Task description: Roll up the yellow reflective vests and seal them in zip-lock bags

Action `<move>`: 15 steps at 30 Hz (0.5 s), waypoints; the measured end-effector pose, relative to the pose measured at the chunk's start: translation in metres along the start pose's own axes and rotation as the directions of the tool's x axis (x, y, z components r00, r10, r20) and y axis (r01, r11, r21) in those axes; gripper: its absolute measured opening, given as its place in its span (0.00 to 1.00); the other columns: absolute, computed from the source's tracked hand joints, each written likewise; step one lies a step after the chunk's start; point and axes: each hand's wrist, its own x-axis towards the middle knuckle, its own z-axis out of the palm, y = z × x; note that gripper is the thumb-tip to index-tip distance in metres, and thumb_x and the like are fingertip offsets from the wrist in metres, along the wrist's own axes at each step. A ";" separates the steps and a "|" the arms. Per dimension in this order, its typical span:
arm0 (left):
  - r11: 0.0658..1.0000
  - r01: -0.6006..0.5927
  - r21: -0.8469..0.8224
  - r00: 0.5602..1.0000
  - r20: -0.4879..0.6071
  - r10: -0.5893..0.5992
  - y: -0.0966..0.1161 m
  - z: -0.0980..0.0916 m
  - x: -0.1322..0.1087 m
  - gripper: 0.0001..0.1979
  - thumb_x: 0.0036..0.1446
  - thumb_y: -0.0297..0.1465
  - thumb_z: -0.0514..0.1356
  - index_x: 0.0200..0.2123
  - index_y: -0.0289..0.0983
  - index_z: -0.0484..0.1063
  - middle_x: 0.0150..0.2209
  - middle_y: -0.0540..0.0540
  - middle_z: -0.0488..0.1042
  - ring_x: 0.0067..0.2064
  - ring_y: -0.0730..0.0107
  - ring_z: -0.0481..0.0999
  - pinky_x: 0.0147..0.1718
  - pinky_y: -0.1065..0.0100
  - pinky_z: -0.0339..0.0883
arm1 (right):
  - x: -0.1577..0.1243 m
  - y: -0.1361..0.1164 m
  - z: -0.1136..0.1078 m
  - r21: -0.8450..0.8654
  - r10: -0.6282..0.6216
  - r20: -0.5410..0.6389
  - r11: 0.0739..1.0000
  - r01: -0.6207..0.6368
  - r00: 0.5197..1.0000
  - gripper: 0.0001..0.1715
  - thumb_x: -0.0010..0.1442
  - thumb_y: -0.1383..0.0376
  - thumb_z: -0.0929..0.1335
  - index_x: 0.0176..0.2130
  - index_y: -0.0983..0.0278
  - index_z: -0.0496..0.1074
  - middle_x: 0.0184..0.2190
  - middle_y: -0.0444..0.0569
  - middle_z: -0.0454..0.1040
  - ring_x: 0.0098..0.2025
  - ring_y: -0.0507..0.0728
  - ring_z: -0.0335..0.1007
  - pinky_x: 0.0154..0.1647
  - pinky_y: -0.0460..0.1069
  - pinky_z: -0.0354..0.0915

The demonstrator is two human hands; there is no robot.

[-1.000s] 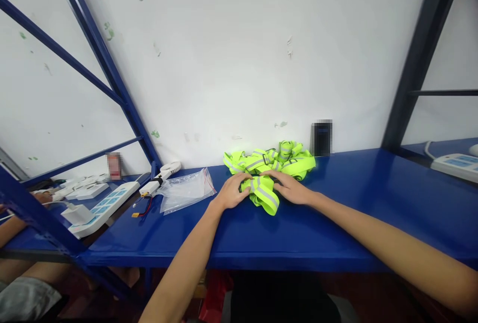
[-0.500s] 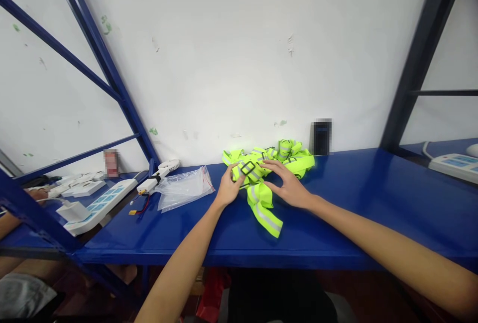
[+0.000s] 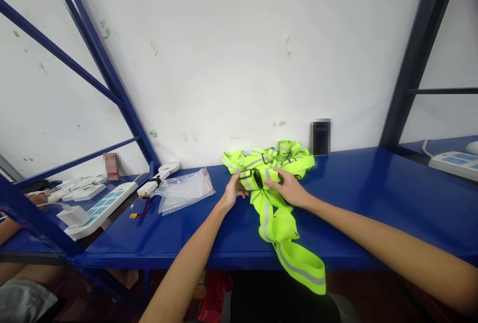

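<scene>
right grip [image 3: 293,188] now holds the strap [image 3: 286,226], newly overhanging the table [image 3: 354,178].

Bare left hand [image 3: 231,192], right hand [image 3: 293,189] and 2 forearms [image 3: 197,243]; black clothing [image 3: 276,298].

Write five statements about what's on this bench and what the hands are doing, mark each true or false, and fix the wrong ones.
1. Both the left hand and the right hand are at a yellow-green strap. True.
2. The strap is plain, with no stripe. False: a grey stripe runs along it.
3. A looped length of the strap reaches past the front edge of the blue table in this view. True.
4. The clear plastic packaging lies to the right of both hands. False: it lies to their left.
5. The dark pixelated object lies flat at the table's front edge. False: it stands upright at the back, by the wall.
</scene>
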 end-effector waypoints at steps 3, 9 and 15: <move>0.946 -0.194 0.259 0.979 -0.014 0.204 -0.001 -0.003 -0.004 0.34 0.58 0.52 0.51 0.60 0.37 0.60 0.46 0.41 0.70 0.32 0.71 0.68 0.24 0.71 0.63 | 0.004 0.009 0.000 0.237 0.244 -0.105 0.948 -0.214 0.964 0.33 0.58 0.50 0.68 0.58 0.60 0.65 0.51 0.53 0.73 0.48 0.64 0.72 0.50 0.60 0.70; 0.573 -0.450 0.685 0.843 0.113 0.526 0.001 0.003 -0.013 0.41 0.55 0.37 0.61 0.67 0.42 0.44 0.60 0.37 0.57 0.49 0.61 0.66 0.42 0.62 0.67 | 0.003 0.012 0.002 0.533 0.314 0.042 0.796 -0.287 0.949 0.37 0.62 0.48 0.63 0.65 0.52 0.52 0.50 0.51 0.73 0.31 0.57 0.74 0.30 0.54 0.73; 0.579 -0.470 0.666 0.828 0.106 0.551 0.009 0.005 -0.014 0.21 0.51 0.35 0.64 0.49 0.37 0.69 0.51 0.40 0.66 0.53 0.55 0.67 0.50 0.59 0.64 | -0.001 0.012 0.009 0.478 0.278 0.184 0.812 -0.334 0.943 0.31 0.64 0.46 0.60 0.53 0.63 0.70 0.34 0.50 0.76 0.31 0.57 0.72 0.31 0.52 0.71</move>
